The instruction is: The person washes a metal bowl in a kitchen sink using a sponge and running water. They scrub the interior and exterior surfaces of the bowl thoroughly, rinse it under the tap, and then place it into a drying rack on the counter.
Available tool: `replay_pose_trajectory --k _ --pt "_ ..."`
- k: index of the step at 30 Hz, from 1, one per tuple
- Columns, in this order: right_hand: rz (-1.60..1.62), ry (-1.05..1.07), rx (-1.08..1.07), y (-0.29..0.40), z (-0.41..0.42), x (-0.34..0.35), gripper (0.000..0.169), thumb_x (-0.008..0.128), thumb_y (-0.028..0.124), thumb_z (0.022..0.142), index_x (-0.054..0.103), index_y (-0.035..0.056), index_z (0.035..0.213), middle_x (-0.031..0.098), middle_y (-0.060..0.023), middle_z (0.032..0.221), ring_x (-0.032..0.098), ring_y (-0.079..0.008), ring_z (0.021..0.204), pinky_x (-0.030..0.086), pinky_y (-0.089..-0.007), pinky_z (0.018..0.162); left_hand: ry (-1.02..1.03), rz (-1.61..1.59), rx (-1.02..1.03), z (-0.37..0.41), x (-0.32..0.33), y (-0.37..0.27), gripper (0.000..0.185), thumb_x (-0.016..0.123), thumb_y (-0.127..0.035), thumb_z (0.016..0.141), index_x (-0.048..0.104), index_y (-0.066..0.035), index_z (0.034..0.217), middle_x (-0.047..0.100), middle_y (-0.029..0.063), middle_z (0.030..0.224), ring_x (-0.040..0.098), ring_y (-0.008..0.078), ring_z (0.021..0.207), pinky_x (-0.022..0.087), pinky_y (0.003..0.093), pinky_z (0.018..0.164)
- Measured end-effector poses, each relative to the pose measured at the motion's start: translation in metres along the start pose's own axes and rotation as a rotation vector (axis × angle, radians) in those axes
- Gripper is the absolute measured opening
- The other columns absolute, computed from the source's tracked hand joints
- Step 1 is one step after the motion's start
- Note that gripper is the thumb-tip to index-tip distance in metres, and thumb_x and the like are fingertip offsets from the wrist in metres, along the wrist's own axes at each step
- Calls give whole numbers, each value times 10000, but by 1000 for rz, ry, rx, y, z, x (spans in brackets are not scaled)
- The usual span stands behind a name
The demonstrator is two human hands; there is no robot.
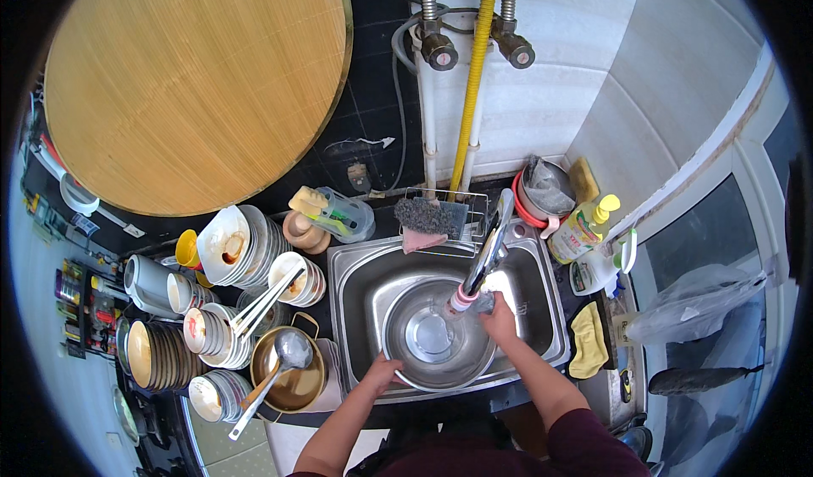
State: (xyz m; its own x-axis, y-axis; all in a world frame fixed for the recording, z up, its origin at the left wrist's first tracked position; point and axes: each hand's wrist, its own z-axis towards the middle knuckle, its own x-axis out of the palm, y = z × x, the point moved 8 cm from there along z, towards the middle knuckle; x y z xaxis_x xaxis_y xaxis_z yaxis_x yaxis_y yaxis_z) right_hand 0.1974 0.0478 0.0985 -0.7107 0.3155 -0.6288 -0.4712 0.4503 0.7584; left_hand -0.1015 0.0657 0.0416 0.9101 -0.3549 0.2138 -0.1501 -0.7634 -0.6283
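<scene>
A round stainless steel basin (406, 366) is tilted inside the steel sink (356, 324), under the chrome faucet (489, 258) with its pink-ringed spout. My left hand (383, 374) grips the basin's near left rim, thumb over the edge. At the basin's right side, my right hand (500, 321) has its fingertips closed around a small greyish, translucent thing (485, 303), too blurred to name, just right of the spout. Some water appears to lie in the bottom of the basin.
Stacked dirty bowls (213, 334) and plates (254, 248) crowd the left counter, beside a brass-coloured pot (308, 382) with a ladle (293, 350) across it. A wire rack (479, 204) holds scrubbers behind the sink. Right stand a dish soap bottle (578, 232), spray bottle (594, 272) and yellow cloth (588, 340).
</scene>
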Motion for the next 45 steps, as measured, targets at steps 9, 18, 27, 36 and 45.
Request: replay_pose_trajectory --k 9,18,27,36,45 --pt "-68 55 116 41 -11 -30 175 574 135 644 575 27 782 583 -179 687 577 -318 695 441 -354 654 -323 538 370 66 -35 -19 366 503 -70 749 458 -39 1110 578 173 956 571 286 885 462 359 731" --pt "230 249 618 -27 -51 -13 117 566 33 626 528 -71 663 534 -134 550 516 -195 380 436 -297 337 -309 925 215 38 12 -50 552 491 -145 730 344 -103 1260 487 210 1127 531 349 949 423 364 825" --pt "267 550 870 -109 -26 6 104 537 110 673 566 19 631 515 -102 582 466 -172 426 407 -276 368 532 1104 271 -15 124 -69 473 496 -532 742 627 -98 876 588 161 814 573 311 752 440 400 686" --pt "526 298 586 -34 0 0 473 550 477 733 549 5 701 541 -91 597 512 -147 491 407 -282 398 161 1025 695 -27 124 -117 379 512 -386 806 554 -40 656 522 112 548 521 260 512 405 359 501" --pt "-51 -9 -425 113 -32 16 338 528 192 756 521 77 1074 488 -138 1117 416 -310 1068 324 -371 910 -69 305 438 27 81 -103 428 490 -350 846 559 -3 605 441 -14 499 362 64 475 311 245 431"
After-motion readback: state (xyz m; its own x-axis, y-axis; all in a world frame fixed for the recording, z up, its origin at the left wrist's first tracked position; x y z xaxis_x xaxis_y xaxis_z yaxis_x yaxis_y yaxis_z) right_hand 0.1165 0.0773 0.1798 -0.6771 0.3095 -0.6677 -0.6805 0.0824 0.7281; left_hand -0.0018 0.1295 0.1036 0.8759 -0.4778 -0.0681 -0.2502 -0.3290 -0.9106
